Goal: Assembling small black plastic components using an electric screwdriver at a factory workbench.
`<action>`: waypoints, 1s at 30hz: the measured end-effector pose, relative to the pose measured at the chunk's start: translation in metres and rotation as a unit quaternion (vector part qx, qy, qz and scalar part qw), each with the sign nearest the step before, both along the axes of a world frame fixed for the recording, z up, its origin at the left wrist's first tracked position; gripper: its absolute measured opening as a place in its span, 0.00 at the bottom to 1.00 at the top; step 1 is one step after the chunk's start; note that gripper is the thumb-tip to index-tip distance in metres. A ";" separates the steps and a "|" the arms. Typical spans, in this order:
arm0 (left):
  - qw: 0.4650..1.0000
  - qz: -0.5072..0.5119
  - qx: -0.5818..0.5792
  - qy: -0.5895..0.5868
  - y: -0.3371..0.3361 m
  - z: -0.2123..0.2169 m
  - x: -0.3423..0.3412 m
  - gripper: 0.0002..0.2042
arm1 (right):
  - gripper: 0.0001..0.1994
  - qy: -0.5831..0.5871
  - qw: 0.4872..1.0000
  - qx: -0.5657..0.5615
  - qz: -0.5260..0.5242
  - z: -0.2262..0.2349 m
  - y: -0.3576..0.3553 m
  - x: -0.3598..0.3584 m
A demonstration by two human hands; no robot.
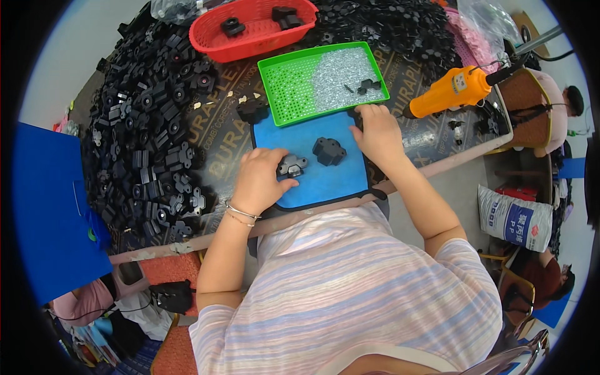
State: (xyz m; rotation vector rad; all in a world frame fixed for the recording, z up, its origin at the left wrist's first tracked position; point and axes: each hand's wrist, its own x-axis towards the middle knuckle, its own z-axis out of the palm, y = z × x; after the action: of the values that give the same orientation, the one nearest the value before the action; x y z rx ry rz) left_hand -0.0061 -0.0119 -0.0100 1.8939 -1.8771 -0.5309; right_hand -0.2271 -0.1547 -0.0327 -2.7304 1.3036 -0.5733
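My left hand (pixel 261 178) rests on the blue mat (pixel 325 181) and grips a small black-and-grey plastic part (pixel 291 166) at its left side. A second black plastic part (pixel 329 150) lies loose in the middle of the mat, between my hands. My right hand (pixel 377 132) lies palm down at the mat's upper right corner, fingers bent near the edge of the green tray (pixel 284 81); whether it holds anything is hidden. The green tray holds a heap of small silver screws (pixel 340 74) and a few black bits.
A large pile of black plastic parts (pixel 147 144) covers the table's left and far side. A red basket (pixel 250 28) with a few black parts stands at the back. An orange electric screwdriver (pixel 453 90) lies at the right. Other people sit at the right edge.
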 end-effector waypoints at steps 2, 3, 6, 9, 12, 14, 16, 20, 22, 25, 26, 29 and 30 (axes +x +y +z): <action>1.000 0.002 -0.005 0.004 0.001 -0.001 0.001 0.24 | 0.17 0.002 1.000 -0.004 -0.005 -0.001 -0.003 0.001; 1.000 0.004 -0.010 0.007 0.001 -0.001 0.001 0.24 | 0.15 -0.003 1.000 0.008 -0.028 -0.002 -0.005 0.001; 1.000 0.002 -0.011 0.007 0.001 -0.003 0.002 0.25 | 0.12 0.010 0.998 0.017 -0.068 -0.008 -0.009 0.002; 1.000 0.005 -0.010 0.007 0.002 -0.004 0.003 0.25 | 0.09 0.007 0.997 0.007 -0.081 -0.003 -0.008 0.001; 0.999 0.012 -0.030 0.002 0.005 -0.005 0.003 0.26 | 0.08 -0.057 0.997 0.013 -0.045 0.014 0.003 0.004; 0.998 0.017 -0.064 0.011 0.006 -0.002 0.001 0.27 | 0.07 -0.143 0.982 0.120 0.002 0.035 0.016 0.009; 0.995 0.021 -0.099 0.020 0.005 0.007 -0.002 0.27 | 0.07 -0.230 0.910 0.343 0.033 0.048 0.027 0.018; 0.966 0.075 -0.161 0.188 0.003 0.017 -0.020 0.23 | 0.05 -0.482 0.596 0.634 0.099 0.029 0.054 0.043; 0.940 0.116 -0.191 0.256 0.001 0.008 -0.020 0.18 | 0.07 -0.519 0.525 0.668 0.091 0.022 0.060 0.052; 0.925 0.153 -0.177 0.299 0.005 0.003 -0.012 0.16 | 0.10 -0.437 0.670 0.584 0.137 0.018 0.059 0.054; 0.934 0.149 -0.173 0.274 0.007 0.004 -0.009 0.13 | 0.10 -0.436 0.670 0.585 0.137 0.019 0.058 0.052; 0.965 0.115 -0.146 0.186 0.009 0.004 -0.005 0.13 | 0.13 -0.359 0.755 0.536 0.120 0.030 0.053 0.040; 0.965 0.115 -0.145 0.187 0.009 0.005 -0.005 0.13 | 0.14 -0.370 0.749 0.539 0.110 0.032 0.053 0.037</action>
State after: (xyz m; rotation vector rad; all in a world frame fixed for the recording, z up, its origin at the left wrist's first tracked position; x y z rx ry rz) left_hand -0.0116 -0.0034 -0.0050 1.6535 -1.3882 -0.4681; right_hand -0.1903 -0.1020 -0.0008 -1.4043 0.6916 -0.5294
